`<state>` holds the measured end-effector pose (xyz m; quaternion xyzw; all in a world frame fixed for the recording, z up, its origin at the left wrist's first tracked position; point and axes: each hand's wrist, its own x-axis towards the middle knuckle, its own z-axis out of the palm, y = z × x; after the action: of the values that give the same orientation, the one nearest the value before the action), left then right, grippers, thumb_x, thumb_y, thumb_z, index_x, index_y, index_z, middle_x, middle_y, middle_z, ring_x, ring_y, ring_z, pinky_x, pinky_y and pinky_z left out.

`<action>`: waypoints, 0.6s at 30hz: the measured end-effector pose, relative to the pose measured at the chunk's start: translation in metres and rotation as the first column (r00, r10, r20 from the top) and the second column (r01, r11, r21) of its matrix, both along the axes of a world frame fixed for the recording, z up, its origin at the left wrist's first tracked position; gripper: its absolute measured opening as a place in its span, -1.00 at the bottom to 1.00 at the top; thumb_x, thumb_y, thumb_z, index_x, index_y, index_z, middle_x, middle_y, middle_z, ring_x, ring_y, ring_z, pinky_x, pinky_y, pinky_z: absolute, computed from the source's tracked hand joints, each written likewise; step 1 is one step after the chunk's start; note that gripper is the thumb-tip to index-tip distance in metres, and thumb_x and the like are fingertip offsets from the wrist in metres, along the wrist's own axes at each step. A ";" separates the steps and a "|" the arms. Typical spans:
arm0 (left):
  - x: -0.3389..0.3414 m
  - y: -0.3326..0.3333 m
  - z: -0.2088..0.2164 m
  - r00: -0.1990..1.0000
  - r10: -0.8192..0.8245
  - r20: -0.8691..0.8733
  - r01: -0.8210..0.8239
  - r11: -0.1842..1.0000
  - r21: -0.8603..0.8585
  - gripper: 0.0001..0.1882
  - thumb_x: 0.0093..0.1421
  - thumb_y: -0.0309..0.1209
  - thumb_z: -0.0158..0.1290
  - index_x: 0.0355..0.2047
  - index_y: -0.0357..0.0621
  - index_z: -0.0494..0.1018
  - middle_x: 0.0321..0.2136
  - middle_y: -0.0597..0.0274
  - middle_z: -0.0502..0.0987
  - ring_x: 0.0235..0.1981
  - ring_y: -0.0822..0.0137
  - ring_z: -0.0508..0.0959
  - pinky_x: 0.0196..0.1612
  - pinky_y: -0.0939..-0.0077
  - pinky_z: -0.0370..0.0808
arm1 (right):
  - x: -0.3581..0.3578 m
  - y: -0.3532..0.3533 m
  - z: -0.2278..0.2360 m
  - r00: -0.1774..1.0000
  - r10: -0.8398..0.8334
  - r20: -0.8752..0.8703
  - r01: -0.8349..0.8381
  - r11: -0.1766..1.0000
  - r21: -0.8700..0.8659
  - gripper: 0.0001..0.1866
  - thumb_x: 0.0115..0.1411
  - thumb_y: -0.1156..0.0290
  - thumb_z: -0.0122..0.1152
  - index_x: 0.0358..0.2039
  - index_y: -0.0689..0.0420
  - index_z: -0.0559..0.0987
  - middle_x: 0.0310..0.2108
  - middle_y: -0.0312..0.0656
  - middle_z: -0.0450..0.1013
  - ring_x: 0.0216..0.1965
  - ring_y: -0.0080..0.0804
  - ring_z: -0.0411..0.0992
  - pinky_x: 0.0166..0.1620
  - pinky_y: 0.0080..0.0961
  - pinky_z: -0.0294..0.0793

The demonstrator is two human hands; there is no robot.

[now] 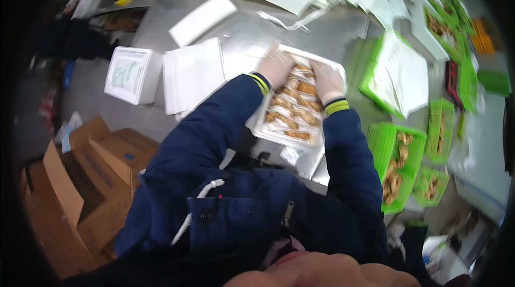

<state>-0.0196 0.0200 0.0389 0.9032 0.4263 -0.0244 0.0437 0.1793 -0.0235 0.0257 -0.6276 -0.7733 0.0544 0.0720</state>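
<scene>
A long white tray [260,131] lies in front of me on the metal table. Rows of brown, knobbly root-like pieces [294,103] fill it, with white strips between them. My left hand [276,67], in a pale glove, is over the tray's left rim toward the far end. Across from it, my right hand [328,80], gloved as well, rests over the tray's right side, inside the rim. Both hands touch the tray or its pieces. Motion smears the fingers, so their grip does not show clearly.
Stacked white sheets [194,75], a white foam box [131,76] and a white lid [204,20] are on the left. Green baskets [403,163] with brown pieces stand on the right, near a green crate [375,80] topped with white sheets. Cardboard boxes [102,179] sit lower left.
</scene>
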 end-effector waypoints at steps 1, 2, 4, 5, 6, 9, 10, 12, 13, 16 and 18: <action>-0.011 -0.003 -0.006 0.988 -0.065 0.141 0.052 0.994 0.096 -0.84 0.12 -0.33 0.08 -0.28 -0.04 0.50 -0.25 0.25 0.58 -0.09 0.26 0.55 0.27 0.17 0.18 | -0.004 -0.009 0.018 0.996 -0.039 0.075 0.043 0.998 -0.039 -0.61 0.18 0.49 -0.07 -0.01 -0.12 0.52 -0.22 -0.14 0.55 -0.24 -0.14 0.53 -0.19 -0.22 0.52; -0.014 -0.004 -0.002 0.986 -0.091 0.142 0.088 0.996 0.027 -0.77 0.12 -0.35 0.10 -0.19 -0.04 0.49 -0.17 0.23 0.56 -0.06 0.25 0.53 0.26 0.15 0.19 | -0.005 -0.014 0.039 0.986 -0.073 0.150 0.084 0.994 -0.067 -0.57 0.17 0.52 -0.07 0.01 -0.14 0.52 -0.22 -0.14 0.55 -0.24 -0.13 0.53 -0.18 -0.23 0.53; -0.022 -0.014 -0.002 0.871 -0.184 0.455 0.098 0.974 0.205 -0.73 0.11 -0.42 0.11 -0.15 -0.10 0.51 -0.13 0.14 0.55 -0.05 0.15 0.51 0.21 0.14 0.26 | 0.013 -0.041 0.053 0.968 -0.176 -0.176 0.192 0.978 0.076 -0.55 0.14 0.49 0.03 0.06 -0.11 0.50 -0.13 -0.17 0.53 -0.17 -0.11 0.52 -0.10 -0.24 0.52; -0.028 -0.021 0.001 0.867 -0.114 0.485 0.031 0.984 0.175 -0.73 0.11 -0.43 0.11 -0.14 -0.08 0.52 -0.12 0.12 0.54 -0.04 0.13 0.50 0.21 0.14 0.27 | 0.023 -0.057 0.048 0.937 -0.229 -0.262 0.270 0.954 0.133 -0.55 0.14 0.47 0.05 0.08 -0.08 0.49 -0.07 -0.14 0.51 -0.11 -0.09 0.49 -0.05 -0.23 0.50; -0.034 -0.028 0.004 0.858 -0.039 0.512 -0.039 0.989 0.141 -0.72 0.11 -0.44 0.11 -0.14 -0.07 0.53 -0.11 0.11 0.54 -0.03 0.12 0.50 0.21 0.14 0.29 | 0.033 -0.072 0.042 0.898 -0.271 -0.347 0.348 0.920 0.182 -0.55 0.14 0.44 0.08 0.09 -0.05 0.48 -0.02 -0.11 0.49 -0.04 -0.07 0.47 0.00 -0.23 0.47; -0.051 -0.064 0.006 0.753 0.105 0.649 -0.176 0.983 0.046 -0.68 0.09 -0.49 0.12 -0.10 -0.14 0.52 -0.08 0.04 0.53 -0.07 0.00 0.52 0.03 0.20 0.46 | 0.046 -0.120 0.027 0.829 -0.369 -0.421 0.443 0.892 0.091 -0.52 0.14 0.42 0.16 0.12 0.08 0.45 0.08 0.01 0.40 0.09 0.01 0.37 0.11 -0.19 0.38; -0.057 -0.077 0.004 0.751 0.145 0.645 -0.215 0.976 0.031 -0.68 0.10 -0.48 0.12 -0.09 -0.14 0.51 -0.07 0.04 0.52 -0.09 0.00 0.53 0.00 0.21 0.48 | 0.046 -0.129 0.020 0.831 -0.342 -0.440 0.428 0.897 0.111 -0.50 0.13 0.43 0.18 0.13 0.11 0.43 0.09 0.03 0.39 0.11 0.02 0.35 0.13 -0.19 0.36; -0.062 -0.102 0.004 0.758 0.248 0.603 -0.314 0.949 0.004 -0.61 0.09 -0.43 0.15 -0.03 -0.14 0.49 -0.05 0.00 0.51 -0.09 -0.02 0.53 -0.02 0.20 0.50 | 0.041 -0.135 0.014 0.819 -0.345 -0.459 0.438 0.892 0.111 -0.45 0.13 0.46 0.19 0.18 0.12 0.38 0.14 0.01 0.33 0.15 -0.01 0.31 0.18 -0.22 0.32; -0.063 -0.113 0.006 0.755 0.284 0.591 -0.333 0.943 -0.028 -0.58 0.10 -0.44 0.15 0.01 -0.12 0.47 -0.03 0.00 0.50 -0.06 -0.02 0.52 -0.01 0.21 0.49 | 0.038 -0.135 0.012 0.814 -0.339 -0.472 0.440 0.890 0.118 -0.42 0.13 0.48 0.19 0.20 0.12 0.35 0.16 0.00 0.30 0.17 -0.02 0.28 0.20 -0.24 0.29; -0.072 -0.139 0.003 0.749 0.311 0.585 -0.365 0.931 -0.028 -0.55 0.09 -0.43 0.16 0.04 -0.14 0.45 -0.02 -0.04 0.49 -0.05 -0.04 0.51 0.01 0.21 0.48 | 0.028 -0.138 0.007 0.842 -0.280 -0.462 0.374 0.919 0.124 -0.38 0.12 0.47 0.21 0.23 0.11 0.31 0.20 0.01 0.26 0.18 -0.01 0.27 0.22 -0.24 0.28; -0.080 -0.149 0.007 0.741 0.316 0.593 -0.388 0.922 -0.007 -0.56 0.08 -0.43 0.15 0.01 -0.19 0.47 -0.05 -0.07 0.50 -0.08 -0.04 0.53 -0.01 0.20 0.49 | 0.026 -0.138 0.003 0.833 -0.262 -0.487 0.351 0.931 0.100 -0.35 0.14 0.44 0.21 0.25 0.15 0.27 0.22 0.02 0.23 0.21 0.01 0.25 0.23 -0.24 0.27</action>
<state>-0.0994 -0.1287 0.0463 0.7703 0.5558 0.2873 0.1231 0.2050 -0.1611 0.0290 -0.7025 -0.6239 0.1190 0.3211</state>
